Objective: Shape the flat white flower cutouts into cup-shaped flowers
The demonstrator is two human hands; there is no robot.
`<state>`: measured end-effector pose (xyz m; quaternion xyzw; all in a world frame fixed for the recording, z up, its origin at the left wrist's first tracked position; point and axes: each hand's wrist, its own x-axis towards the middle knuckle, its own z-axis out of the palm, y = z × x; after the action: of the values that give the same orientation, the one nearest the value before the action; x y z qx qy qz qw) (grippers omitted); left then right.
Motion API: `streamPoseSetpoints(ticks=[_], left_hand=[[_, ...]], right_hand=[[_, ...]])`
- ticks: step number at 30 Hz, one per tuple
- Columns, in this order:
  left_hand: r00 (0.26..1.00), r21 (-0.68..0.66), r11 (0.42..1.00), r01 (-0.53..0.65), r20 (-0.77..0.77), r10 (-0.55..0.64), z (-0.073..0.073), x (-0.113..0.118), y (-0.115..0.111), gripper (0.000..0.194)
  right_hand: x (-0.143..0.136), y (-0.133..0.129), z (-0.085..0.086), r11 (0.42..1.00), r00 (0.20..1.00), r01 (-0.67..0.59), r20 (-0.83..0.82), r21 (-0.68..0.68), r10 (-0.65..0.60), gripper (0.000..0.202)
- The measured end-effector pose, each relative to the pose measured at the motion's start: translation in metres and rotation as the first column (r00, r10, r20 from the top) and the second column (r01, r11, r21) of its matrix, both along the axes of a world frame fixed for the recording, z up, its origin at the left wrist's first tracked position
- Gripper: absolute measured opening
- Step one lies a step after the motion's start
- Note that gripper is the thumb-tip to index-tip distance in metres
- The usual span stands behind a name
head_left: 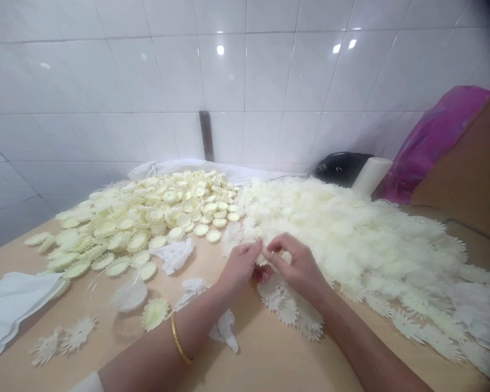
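Note:
My left hand [245, 264], with a gold bangle on its wrist, is closed, thumb up, on a small pale flower cutout [263, 260] mostly hidden by the fingers. Thumb and forefinger of my right hand [296, 267] pinch at the same piece from the other side. Just below the hands lie several overlapping cream flower cutouts [288, 310] with toothed petals. To the left stand a clear bowl [130, 294] with whitish contents and a single yellowish flower [155, 314]. Crumpled white tissue [224, 329] lies partly behind my left forearm.
A large heap of thick pale-yellow flower discs [147, 218] covers the back left. Loose thin flower cutouts [351, 239] spread over the right. Behind them are a white roll [371, 175], a black rounded object [341, 167] and a magenta bag [436, 136]. White sheets [16, 305] lie at left.

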<state>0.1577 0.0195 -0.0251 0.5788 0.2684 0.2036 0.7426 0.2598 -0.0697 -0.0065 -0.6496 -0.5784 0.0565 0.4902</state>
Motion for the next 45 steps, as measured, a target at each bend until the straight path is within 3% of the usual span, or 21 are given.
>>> streamPoseSetpoints(ticks=[8,13,20,27,33,39,41,45], left_hand=[[0.999,0.154,0.988,-0.006,-0.035,0.012,-0.001,0.0,-0.002,0.043],[0.999,0.215,0.975,0.052,-0.024,-0.048,0.006,0.0,-0.007,0.035],[0.982,0.091,0.984,0.156,0.09,-0.164,0.006,-0.003,0.001,0.023],[0.986,-0.184,0.972,0.144,0.113,-0.125,0.016,-0.002,0.002,0.016],[0.993,-0.107,0.99,0.088,0.084,-0.079,0.01,-0.002,-0.001,0.017],[0.99,-0.023,0.996,0.083,0.117,-0.08,0.007,-0.002,-0.005,0.023],[0.988,-0.047,0.993,0.11,0.118,-0.104,0.007,-0.002,-0.005,0.023],[0.981,-0.098,0.984,0.151,0.136,-0.137,0.009,-0.001,-0.008,0.022]], right_hand=[[0.002,0.0,-0.003,0.989,0.998,-0.012,-0.067,-0.147,0.002,0.008],[0.007,0.002,-0.003,0.984,0.954,-0.04,-0.3,-0.172,-0.014,0.013],[0.012,0.001,0.0,0.989,0.839,-0.087,-0.545,-0.12,0.008,0.021],[0.017,0.004,-0.006,0.989,0.746,-0.14,-0.662,-0.05,0.072,0.022],[0.014,0.001,-0.002,0.993,0.913,-0.074,-0.407,-0.096,0.029,0.029],[0.008,0.002,0.0,0.983,0.961,-0.055,-0.276,-0.177,0.004,0.019],[0.009,0.003,-0.003,0.99,0.978,0.007,-0.206,-0.144,-0.037,0.02],[0.012,0.005,-0.01,0.971,0.971,0.233,-0.05,-0.054,-0.235,0.023]])
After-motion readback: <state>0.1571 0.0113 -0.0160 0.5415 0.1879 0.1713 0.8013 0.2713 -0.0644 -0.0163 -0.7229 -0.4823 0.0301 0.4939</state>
